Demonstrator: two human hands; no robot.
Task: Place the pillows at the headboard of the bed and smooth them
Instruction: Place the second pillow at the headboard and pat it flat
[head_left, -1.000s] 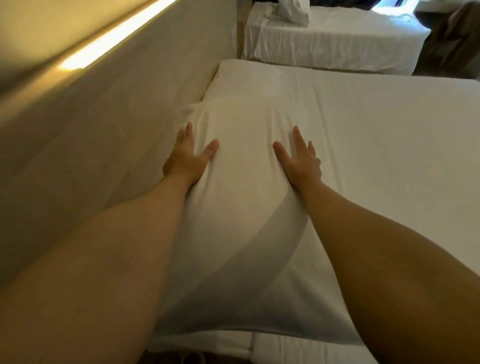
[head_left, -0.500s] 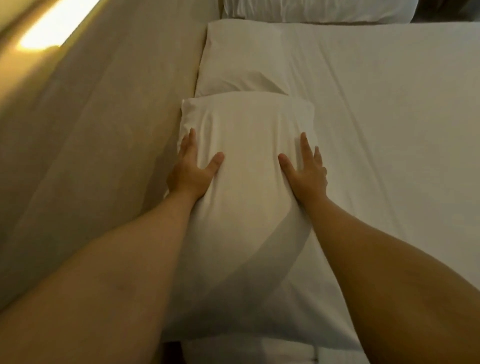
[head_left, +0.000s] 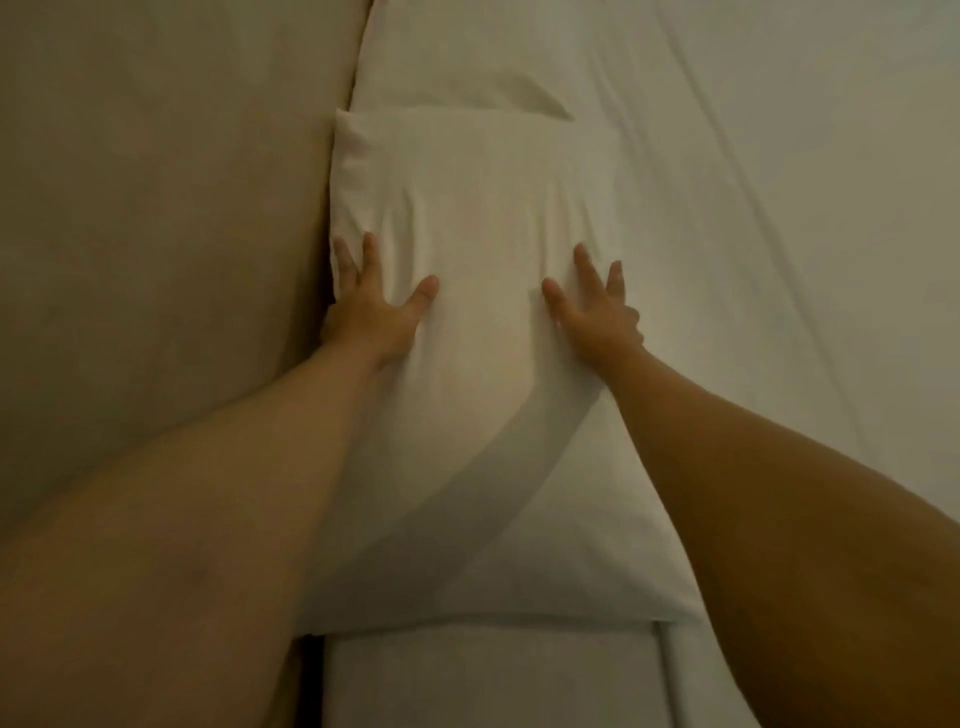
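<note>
**Both hands flat on the near pillow beside the headboard**

A white pillow (head_left: 483, 322) lies lengthwise on the bed (head_left: 779, 260), its left long edge pressed against the beige padded headboard (head_left: 156, 208) that fills the left side of the view. Its near end sits close to the edge of the mattress, where a strip of white bedding shows below it.

The left hand (head_left: 371, 306) rests palm down on the pillow's left edge, fingers spread and reaching away from the person, the outer fingers tucked into the seam between pillow and headboard. Its grip is open; it holds nothing and only presses the fabric. The right hand (head_left: 597, 306) lies palm down on the pillow's right edge, thumb splayed toward the middle, also with an open grip. Small creases fan out in the pillowcase between and ahead of the two hands.

A second pillow (head_left: 467, 67) lies beyond the first, farther along the headboard, touching the first pillow's far end. The white sheet to the right carries long diagonal wrinkles. A curved shadow falls across the near half of the first pillow between the bare forearms.
</note>
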